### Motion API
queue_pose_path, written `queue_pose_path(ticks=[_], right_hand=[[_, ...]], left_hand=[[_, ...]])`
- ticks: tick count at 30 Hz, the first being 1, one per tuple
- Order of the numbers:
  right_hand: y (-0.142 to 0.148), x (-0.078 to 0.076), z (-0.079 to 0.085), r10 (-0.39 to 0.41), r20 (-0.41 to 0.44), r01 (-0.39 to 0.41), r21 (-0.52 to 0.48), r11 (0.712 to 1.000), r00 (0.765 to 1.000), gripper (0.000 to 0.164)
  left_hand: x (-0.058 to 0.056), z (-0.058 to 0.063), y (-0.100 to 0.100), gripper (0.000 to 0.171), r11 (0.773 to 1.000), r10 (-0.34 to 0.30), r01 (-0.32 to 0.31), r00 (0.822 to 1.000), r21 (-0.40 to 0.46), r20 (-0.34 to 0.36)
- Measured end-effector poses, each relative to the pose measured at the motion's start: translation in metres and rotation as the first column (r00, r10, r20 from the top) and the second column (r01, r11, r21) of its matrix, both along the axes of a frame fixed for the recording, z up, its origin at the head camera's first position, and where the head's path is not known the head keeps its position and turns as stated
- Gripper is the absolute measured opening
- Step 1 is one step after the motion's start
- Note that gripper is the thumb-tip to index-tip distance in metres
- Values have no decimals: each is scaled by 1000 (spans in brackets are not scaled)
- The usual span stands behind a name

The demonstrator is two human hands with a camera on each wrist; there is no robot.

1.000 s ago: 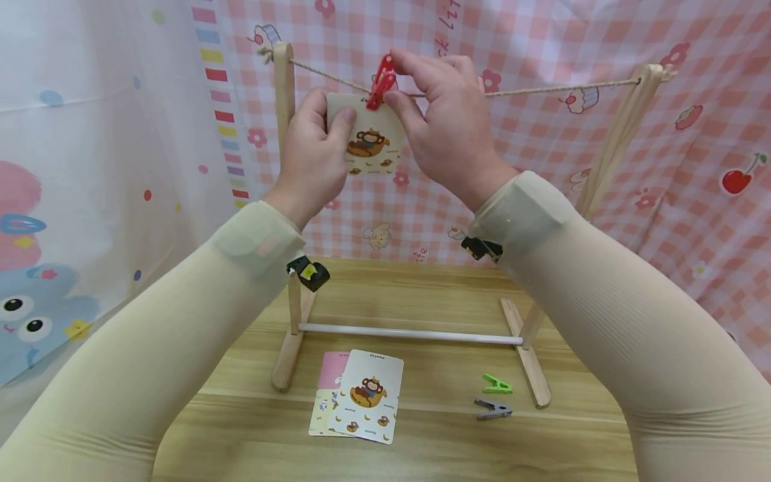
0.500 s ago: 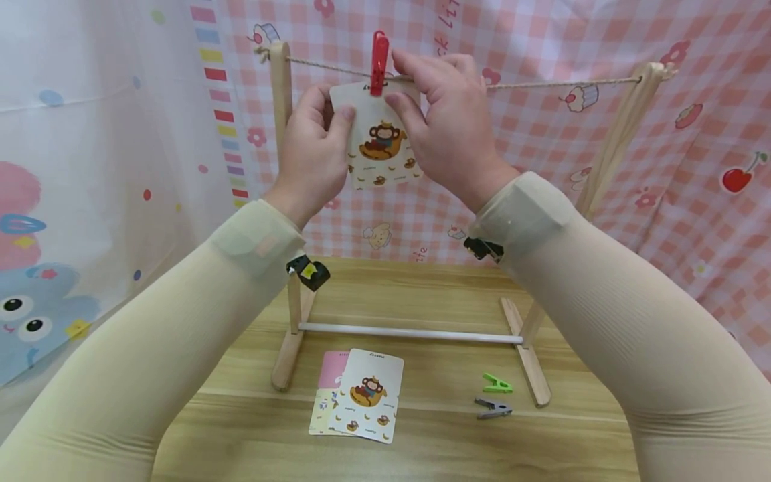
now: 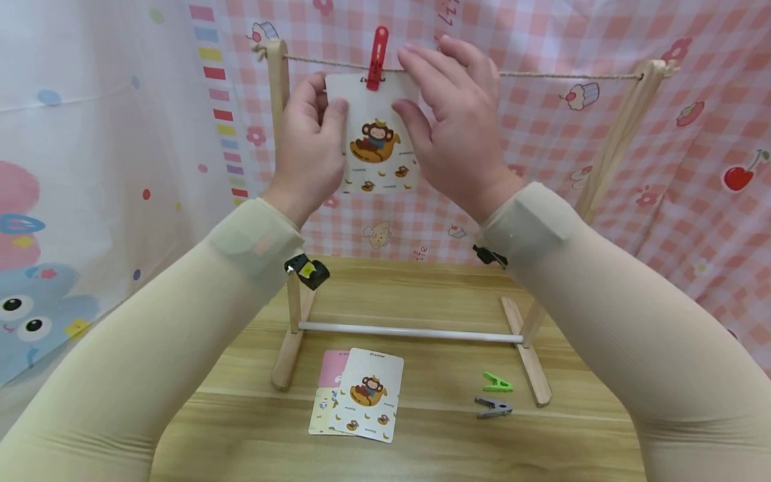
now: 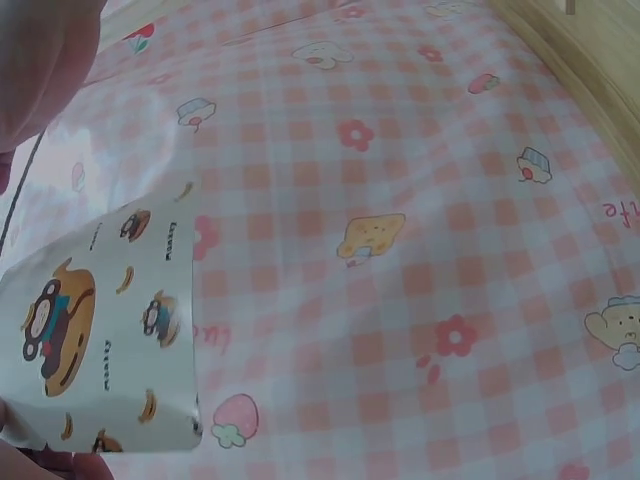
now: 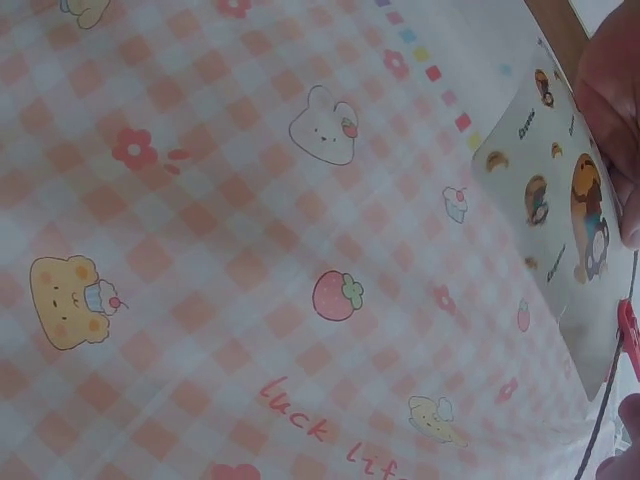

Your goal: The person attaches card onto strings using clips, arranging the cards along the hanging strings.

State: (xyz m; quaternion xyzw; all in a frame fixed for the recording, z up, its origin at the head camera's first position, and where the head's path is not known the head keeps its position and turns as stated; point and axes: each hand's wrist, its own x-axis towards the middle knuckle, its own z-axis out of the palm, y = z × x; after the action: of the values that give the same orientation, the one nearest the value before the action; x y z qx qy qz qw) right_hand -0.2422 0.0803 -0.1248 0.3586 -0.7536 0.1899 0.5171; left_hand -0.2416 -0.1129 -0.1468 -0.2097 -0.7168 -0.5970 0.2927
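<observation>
A white card with a monkey on a banana (image 3: 375,144) hangs from the rope (image 3: 458,72), fixed at its top edge by a red clothespin (image 3: 377,59). My left hand (image 3: 313,137) pinches the card's left edge, its thumb in front and fingers behind. At the card's right side is my right hand (image 3: 460,114), fingers extended and thumb close to the edge; whether it touches is hard to tell. The card (image 4: 95,330) also shows at lower left in the left wrist view. In the right wrist view, the clothespin (image 5: 628,330) sits at the right border.
A wooden stand with a left post (image 3: 279,87), a right post (image 3: 620,134) and a white lower bar (image 3: 409,331) holds the rope. On the table (image 3: 446,428) lie a second monkey card (image 3: 369,395) over a pink-and-yellow card (image 3: 322,402), plus green (image 3: 497,383) and grey (image 3: 494,408) clothespins.
The right hand's fingers have come off the red clothespin and drawn slightly right. The clothespin now stands clipped over the rope and card, and the card faces forward, more fully visible.
</observation>
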Motion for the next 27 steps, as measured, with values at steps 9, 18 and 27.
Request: queue_pose_path(ticks=[9, 18, 27], right_hand=[[11, 5, -13, 47, -70, -48, -9, 999, 996, 40], [34, 19, -40, 170, -71, -171, -8, 985, 983, 31], [71, 33, -78, 129, 47, -134, 156, 979, 991, 29]], left_hand=[[1, 0, -1, 31, 1000, 8, -8, 1000, 21, 9], [13, -28, -6, 49, 984, -22, 45, 990, -171, 136], [28, -73, -10, 64, 940, -37, 151, 937, -305, 347]])
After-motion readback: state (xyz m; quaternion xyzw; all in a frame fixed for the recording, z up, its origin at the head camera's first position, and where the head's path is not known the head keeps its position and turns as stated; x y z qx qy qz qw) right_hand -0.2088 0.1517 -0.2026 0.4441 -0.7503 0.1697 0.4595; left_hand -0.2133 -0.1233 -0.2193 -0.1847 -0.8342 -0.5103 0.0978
